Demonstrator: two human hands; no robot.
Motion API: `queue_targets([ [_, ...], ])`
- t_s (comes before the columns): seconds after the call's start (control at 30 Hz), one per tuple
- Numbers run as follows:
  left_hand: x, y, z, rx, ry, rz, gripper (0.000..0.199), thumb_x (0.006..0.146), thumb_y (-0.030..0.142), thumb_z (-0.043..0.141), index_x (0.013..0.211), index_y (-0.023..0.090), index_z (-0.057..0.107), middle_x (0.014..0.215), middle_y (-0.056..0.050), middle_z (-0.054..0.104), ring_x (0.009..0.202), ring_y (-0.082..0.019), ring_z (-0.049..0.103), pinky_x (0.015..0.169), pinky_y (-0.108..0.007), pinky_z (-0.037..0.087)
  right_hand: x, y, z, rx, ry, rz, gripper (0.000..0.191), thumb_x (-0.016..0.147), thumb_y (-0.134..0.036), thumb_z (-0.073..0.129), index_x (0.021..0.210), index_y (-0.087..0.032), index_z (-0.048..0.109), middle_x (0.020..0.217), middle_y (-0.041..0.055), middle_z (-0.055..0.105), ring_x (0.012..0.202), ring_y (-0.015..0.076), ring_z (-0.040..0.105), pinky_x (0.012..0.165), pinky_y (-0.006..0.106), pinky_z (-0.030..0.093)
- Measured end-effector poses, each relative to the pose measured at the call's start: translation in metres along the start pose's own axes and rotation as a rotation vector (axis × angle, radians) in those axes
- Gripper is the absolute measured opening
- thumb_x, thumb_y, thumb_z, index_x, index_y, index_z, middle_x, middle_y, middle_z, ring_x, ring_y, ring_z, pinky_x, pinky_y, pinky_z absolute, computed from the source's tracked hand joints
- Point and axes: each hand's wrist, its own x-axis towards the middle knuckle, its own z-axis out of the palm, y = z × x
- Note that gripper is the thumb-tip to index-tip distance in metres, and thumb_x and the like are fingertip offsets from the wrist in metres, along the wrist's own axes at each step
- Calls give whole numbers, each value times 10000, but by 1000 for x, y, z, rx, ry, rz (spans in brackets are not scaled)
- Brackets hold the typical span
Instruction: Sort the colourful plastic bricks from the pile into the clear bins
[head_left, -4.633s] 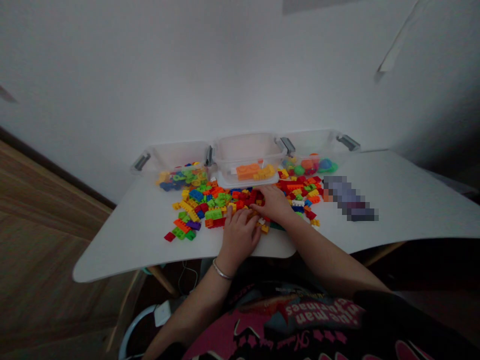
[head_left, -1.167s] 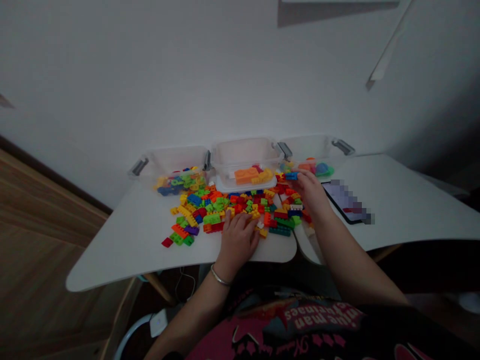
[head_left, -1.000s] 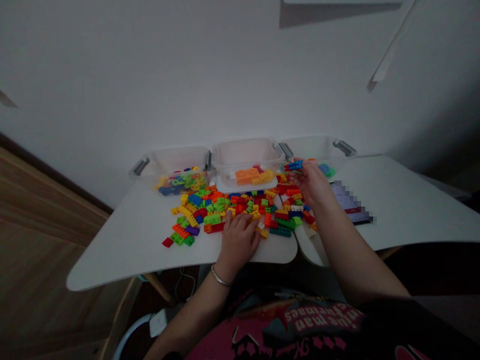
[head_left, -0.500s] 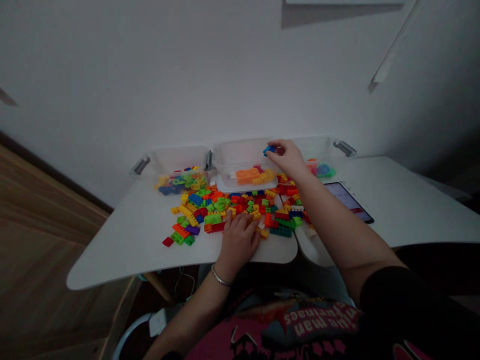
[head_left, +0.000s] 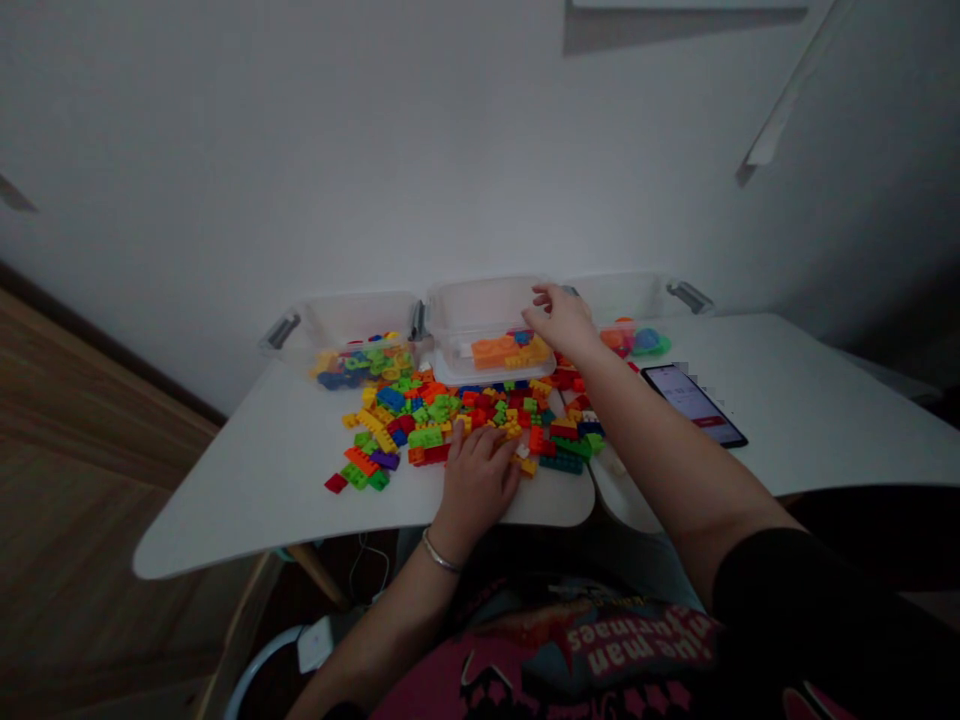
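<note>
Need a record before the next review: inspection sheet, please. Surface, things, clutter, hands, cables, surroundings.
Surface: white table, seam at its near edge.
Things: loose bricks heaped mid-table; middle bin holds an orange block and a blue piece, among others; left bin and right bin also hold pieces.
Clutter: phone right of the heap.
Hands: right hand open by the middle bin; left hand on the heap's near edge, grip unclear.
Cables: thin cable below the table.
Surroundings: pale wall behind.

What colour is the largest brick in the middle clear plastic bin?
The largest rectangular plastic brick is orange; head view.
</note>
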Motion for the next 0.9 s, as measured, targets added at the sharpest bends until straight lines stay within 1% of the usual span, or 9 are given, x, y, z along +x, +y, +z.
queue_targets([
  [0.07, 0, 0, 0, 4, 0, -2, 287, 903, 264, 560, 1162, 251, 684, 1137, -65, 682, 1126, -255, 593, 1177, -592, 233, 1, 5, 0, 130, 23, 3, 456, 767, -328, 654, 1196, -179, 610, 1070, 99, 696, 926, 239, 638, 948, 470, 478],
  [0.23, 0, 0, 0, 6, -11, -3, 284, 903, 268, 566, 1162, 255, 682, 1146, -66, 679, 1119, -254, 593, 1174, -594, 234, -18, 18, -13, 378, 67, -65, 322, 784, -310, 588, 1082, -198, 636, 1025, 73, 701, 926, 203, 641, 927, 417, 501],
  [0.37, 1, 1, -1, 7, -21, -4, 297, 907, 268, 563, 1183, 254, 673, 1140, -64, 677, 1116, -248, 592, 1173, -589, 237, -59, 25, -29, 325, 173, -88, 234, 806, -335, 579, 981, -213, 675, 1007, 62, 708, 928, 216, 637, 918, 423, 500],
  [0.4, 1, 2, -1, 8, -23, -4, 300, 910, 268, 559, 1189, 256, 670, 1140, -63, 677, 1117, -247, 592, 1172, -586, 241, -70, 27, -30, 298, 169, -76, 225, 814, -341, 575, 968, -215, 681, 1004, 62, 710, 929, 221, 637, 912, 424, 503],
  [0.43, 1, 2, -2, 8, -25, -4, 303, 913, 268, 555, 1195, 258, 667, 1142, -61, 676, 1120, -246, 590, 1171, -583, 244, -82, 29, -30, 280, 133, -62, 223, 819, -339, 570, 964, -216, 685, 999, 61, 714, 921, 221, 641, 899, 421, 510],
  [0.5, 1, 2, -2, 8, -29, -3, 314, 916, 267, 551, 1211, 263, 658, 1151, -58, 673, 1130, -245, 585, 1171, -576, 245, -102, 31, -25, 243, -38, -40, 213, 818, -320, 574, 960, -210, 689, 975, 65, 723, 886, 218, 658, 856, 404, 528],
  [0.6, 1, 1, -2, 14, -30, 0, 320, 912, 263, 554, 1215, 261, 656, 1155, -58, 672, 1135, -249, 583, 1173, -572, 241, -126, 32, -11, 89, -252, -50, 241, 818, -291, 596, 1012, -185, 690, 1043, 98, 723, 960, 245, 663, 886, 414, 518],
  [0.73, 1, 1, -1, 19, -24, 5, 313, 909, 258, 552, 1203, 256, 661, 1158, -63, 676, 1135, -254, 585, 1172, -578, 240, -142, 24, 2, -142, -303, -124, 362, 845, -315, 602, 1167, -157, 650, 1183, 137, 683, 1111, 297, 610, 987, 463, 459],
  [0.9, 1, 2, -2, 20, -32, 0, 322, 905, 261, 557, 1211, 256, 659, 1163, -66, 675, 1141, -262, 587, 1171, -583, 245, -143, 14, 3, -280, -289, -161, 386, 865, -322, 591, 1195, -131, 650, 1180, 153, 676, 1112, 312, 587, 1006, 458, 433],
])
